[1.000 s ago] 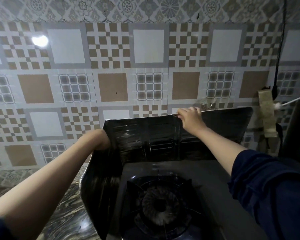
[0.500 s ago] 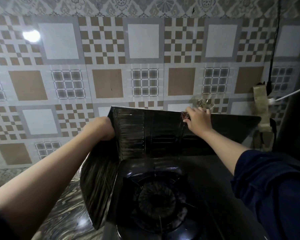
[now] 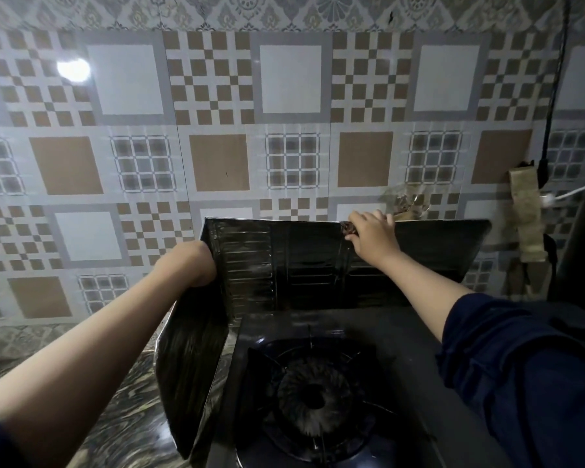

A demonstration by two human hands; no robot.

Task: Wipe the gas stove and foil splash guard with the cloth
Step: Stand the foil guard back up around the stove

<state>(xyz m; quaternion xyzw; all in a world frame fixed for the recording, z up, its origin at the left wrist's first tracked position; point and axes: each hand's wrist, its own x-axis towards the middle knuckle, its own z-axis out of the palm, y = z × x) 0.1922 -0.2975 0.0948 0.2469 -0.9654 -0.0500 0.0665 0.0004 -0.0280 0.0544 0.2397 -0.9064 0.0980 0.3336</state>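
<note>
Our right hand (image 3: 374,236) sat on the top edge of the dark, ribbed foil splash guard (image 3: 304,265), its fingers curled over the rim and gripping it at the fold between the back panel and the right panel. Just beside the knuckles we saw a small brownish scrap at the rim, too blurred for us to name. Our left hand (image 3: 200,265) reached behind the guard's left corner, where the side panel met the back panel; the wrist touched the foil edge, but the fingers were hidden behind the panel, so we could not tell whether they were spread or closed. The guard stood upright around the back and left of the black gas stove (image 3: 352,336), between our two hands, with its left wing angled out over the marbled dark countertop (image 3: 122,417). Its surface looked dim and glossy, with horizontal embossed ridges catching faint light. Below our arms lay the stove's round burner (image 3: 313,398) under a black pan support. Behind the guard rose the wall of brown, grey and white patterned tiles (image 3: 291,79).
</note>
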